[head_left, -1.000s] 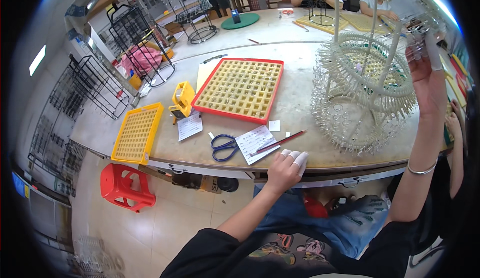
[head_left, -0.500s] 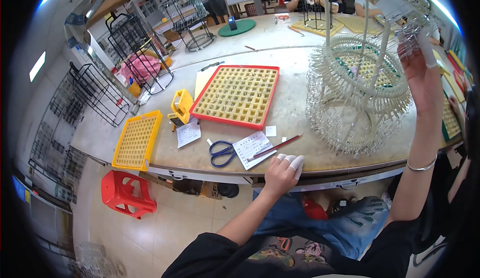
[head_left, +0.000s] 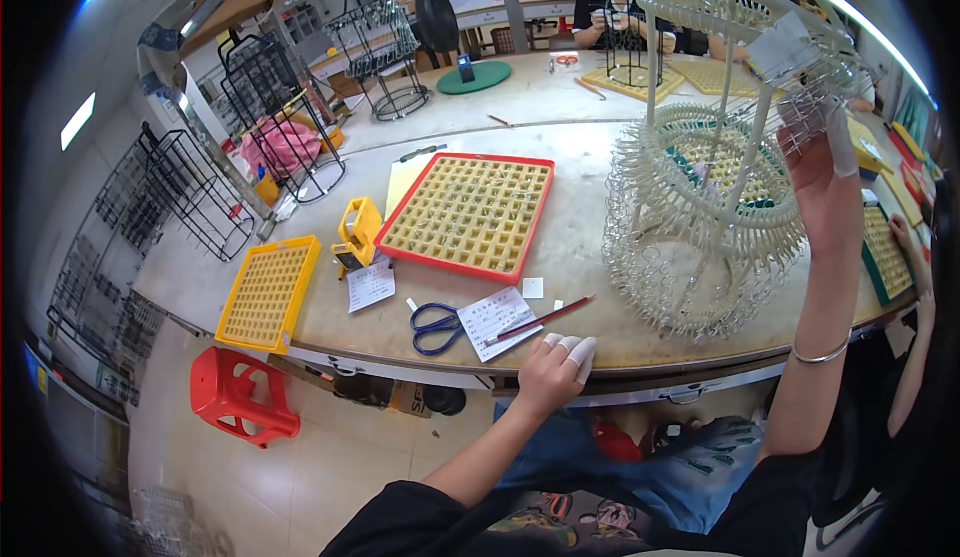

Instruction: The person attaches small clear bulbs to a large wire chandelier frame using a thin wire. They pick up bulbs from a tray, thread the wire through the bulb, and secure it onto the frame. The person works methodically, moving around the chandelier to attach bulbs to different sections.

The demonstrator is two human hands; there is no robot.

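Note:
My right hand [head_left: 822, 182] is raised at the upper tier of a white round rotating display rack [head_left: 735, 172]. White covers wrap some of its fingertips, and they are closed on a cluster of silvery metal pieces [head_left: 805, 117] hanging there. Rings of pale hooks run around the rack, with shiny loops hanging lower down. My left hand [head_left: 550, 369] rests at the table's front edge with curled, white-capped fingers; what is under them, if anything, is hidden. Just beyond it lie a red pencil [head_left: 545, 321] and a written paper slip [head_left: 495, 319]. Dark-blue-handled scissors [head_left: 435, 329] lie left of the slip.
A red-rimmed tray [head_left: 545, 212] of yellow compartments lies mid-table, with a yellow tray [head_left: 310, 257] and a yellow tape dispenser [head_left: 358, 227] to its left. Black wire racks stand farther left. A red stool [head_left: 240, 392] is on the floor. Other people work at the far side and right.
The view has shifted slightly, so the table's things sit a little lower and more left. My right hand stays at the rack's upper pieces; my left hand keeps its place by the edge.

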